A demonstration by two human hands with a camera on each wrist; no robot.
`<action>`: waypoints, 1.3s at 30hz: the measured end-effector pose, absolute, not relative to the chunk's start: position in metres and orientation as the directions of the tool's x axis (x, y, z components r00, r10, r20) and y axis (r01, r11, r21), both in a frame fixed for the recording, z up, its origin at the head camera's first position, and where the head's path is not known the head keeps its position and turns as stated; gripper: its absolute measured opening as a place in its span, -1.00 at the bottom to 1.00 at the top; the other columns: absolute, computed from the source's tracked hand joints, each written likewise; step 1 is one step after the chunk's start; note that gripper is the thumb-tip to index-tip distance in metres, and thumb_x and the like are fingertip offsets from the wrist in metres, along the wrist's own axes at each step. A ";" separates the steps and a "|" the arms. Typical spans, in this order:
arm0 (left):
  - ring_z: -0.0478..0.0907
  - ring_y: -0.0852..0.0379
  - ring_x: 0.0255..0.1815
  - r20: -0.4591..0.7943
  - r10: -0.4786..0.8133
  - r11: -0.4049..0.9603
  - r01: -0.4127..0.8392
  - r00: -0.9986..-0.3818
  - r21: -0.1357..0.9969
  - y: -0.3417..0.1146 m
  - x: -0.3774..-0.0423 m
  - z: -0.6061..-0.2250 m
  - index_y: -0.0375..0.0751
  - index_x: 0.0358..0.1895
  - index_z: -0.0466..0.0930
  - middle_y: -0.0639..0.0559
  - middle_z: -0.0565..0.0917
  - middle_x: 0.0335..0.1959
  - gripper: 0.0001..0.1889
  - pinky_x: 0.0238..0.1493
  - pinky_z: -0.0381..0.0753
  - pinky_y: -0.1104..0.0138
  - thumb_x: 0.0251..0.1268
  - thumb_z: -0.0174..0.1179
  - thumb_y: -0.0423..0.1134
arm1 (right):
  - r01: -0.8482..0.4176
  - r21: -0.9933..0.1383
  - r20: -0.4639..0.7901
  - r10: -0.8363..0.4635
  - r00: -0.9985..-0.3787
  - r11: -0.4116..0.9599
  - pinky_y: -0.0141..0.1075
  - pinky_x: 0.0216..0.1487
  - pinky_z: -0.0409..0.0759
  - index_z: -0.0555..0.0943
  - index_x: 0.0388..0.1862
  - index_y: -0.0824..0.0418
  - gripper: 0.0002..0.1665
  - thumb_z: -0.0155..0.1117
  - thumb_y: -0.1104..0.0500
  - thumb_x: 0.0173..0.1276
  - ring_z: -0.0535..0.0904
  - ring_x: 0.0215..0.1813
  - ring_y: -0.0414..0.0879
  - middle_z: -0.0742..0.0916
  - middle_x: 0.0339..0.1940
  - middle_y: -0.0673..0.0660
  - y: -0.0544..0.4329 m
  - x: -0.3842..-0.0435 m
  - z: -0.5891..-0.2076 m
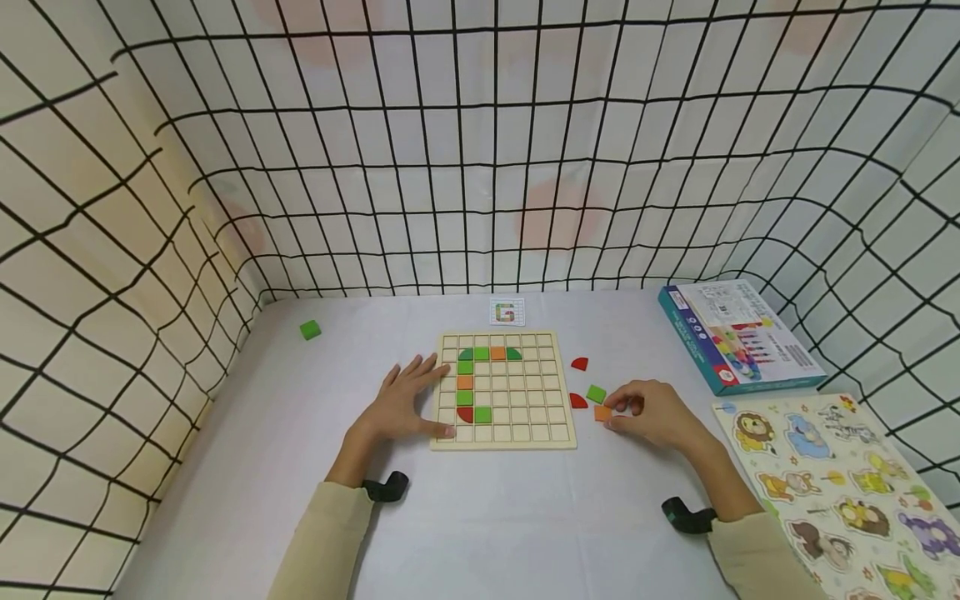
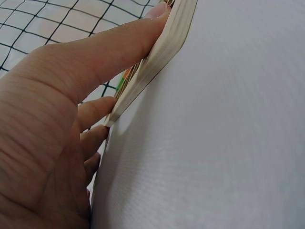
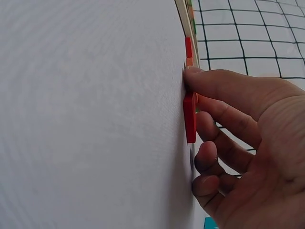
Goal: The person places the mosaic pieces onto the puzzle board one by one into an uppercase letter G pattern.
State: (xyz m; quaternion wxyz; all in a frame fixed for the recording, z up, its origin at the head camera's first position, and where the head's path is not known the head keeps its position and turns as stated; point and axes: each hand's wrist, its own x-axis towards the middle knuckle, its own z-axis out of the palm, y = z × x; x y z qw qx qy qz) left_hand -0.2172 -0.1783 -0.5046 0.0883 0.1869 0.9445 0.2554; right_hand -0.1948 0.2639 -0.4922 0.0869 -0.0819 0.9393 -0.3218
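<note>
A wooden grid board (image 1: pixel 520 408) lies on the table, with green, orange and red tiles forming a partial letter outline on its left and upper cells. My left hand (image 1: pixel 405 400) rests at the board's left side, fingers spread, thumb on the front-left corner; in the left wrist view the thumb (image 2: pixel 114 47) lies over the board's edge (image 2: pixel 162 57). To the right of the board, my right hand (image 1: pixel 656 414) pinches an orange square tile (image 1: pixel 602 413) between thumb and fingers. Close by lie a green square tile (image 1: pixel 596 393) and two red quarter-round tiles (image 1: pixel 578 402).
Behind the board stands a small pattern card (image 1: pixel 507 312) showing a G. A green block (image 1: pixel 310 330) sits at the far left. On the right are a boxed set (image 1: pixel 742 333) and an animal puzzle board (image 1: pixel 817 467). Black netting (image 1: pixel 495 167) surrounds the table.
</note>
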 end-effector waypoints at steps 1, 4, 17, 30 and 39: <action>-0.20 -0.08 0.76 -0.073 0.398 0.800 0.307 -0.914 0.516 -0.178 -0.217 -0.505 0.14 0.63 0.20 0.07 0.01 0.72 0.17 0.68 -0.29 -0.18 -0.13 0.52 0.38 | -0.097 -0.617 -0.109 -0.208 -0.972 0.781 -0.25 -0.20 0.43 0.79 -0.07 0.07 -0.70 0.58 0.07 0.22 0.45 -0.17 -0.02 0.67 -0.29 0.02 0.264 -0.194 -0.492; -0.20 -0.08 0.76 -0.078 0.396 0.803 0.304 -0.915 0.513 -0.178 -0.217 -0.506 0.15 0.64 0.19 0.08 0.01 0.72 0.18 0.68 -0.29 -0.18 -0.13 0.51 0.38 | -0.103 -0.614 -0.097 -0.205 -0.974 0.782 -0.26 -0.23 0.42 0.79 -0.06 0.08 -0.69 0.58 0.06 0.22 0.46 -0.18 -0.03 0.67 -0.30 0.02 0.263 -0.194 -0.491; -0.20 -0.09 0.76 -0.086 0.390 0.806 0.294 -0.917 0.514 -0.178 -0.217 -0.502 0.13 0.63 0.19 0.06 0.01 0.72 0.18 0.69 -0.30 -0.17 -0.14 0.53 0.36 | -0.174 -0.639 -0.017 -0.240 -0.971 0.749 -0.33 -0.40 0.38 0.80 -0.09 0.09 -0.65 0.61 0.00 0.18 0.46 -0.27 -0.06 0.66 -0.36 0.00 0.248 -0.198 -0.485; -0.19 -0.09 0.75 -0.082 0.394 0.812 0.304 -0.916 0.498 -0.179 -0.218 -0.505 0.14 0.64 0.18 0.05 0.01 0.72 0.17 0.68 -0.28 -0.18 -0.12 0.50 0.38 | -0.238 -0.669 0.019 -0.303 -0.953 0.704 -0.34 -0.33 0.41 0.80 -0.17 0.09 -0.70 0.65 0.04 0.15 0.47 -0.29 -0.08 0.66 -0.42 -0.03 0.214 -0.206 -0.479; -0.21 -0.06 0.76 -0.091 0.394 0.813 0.301 -0.915 0.498 -0.178 -0.218 -0.504 0.15 0.64 0.17 0.09 -0.01 0.73 0.17 0.69 -0.31 -0.15 -0.11 0.50 0.37 | -0.236 -0.690 -0.012 -0.337 -0.941 0.684 -0.35 -0.38 0.40 0.81 -0.14 0.09 -0.65 0.66 0.03 0.11 0.46 -0.32 -0.09 0.62 -0.45 0.00 0.185 -0.208 -0.484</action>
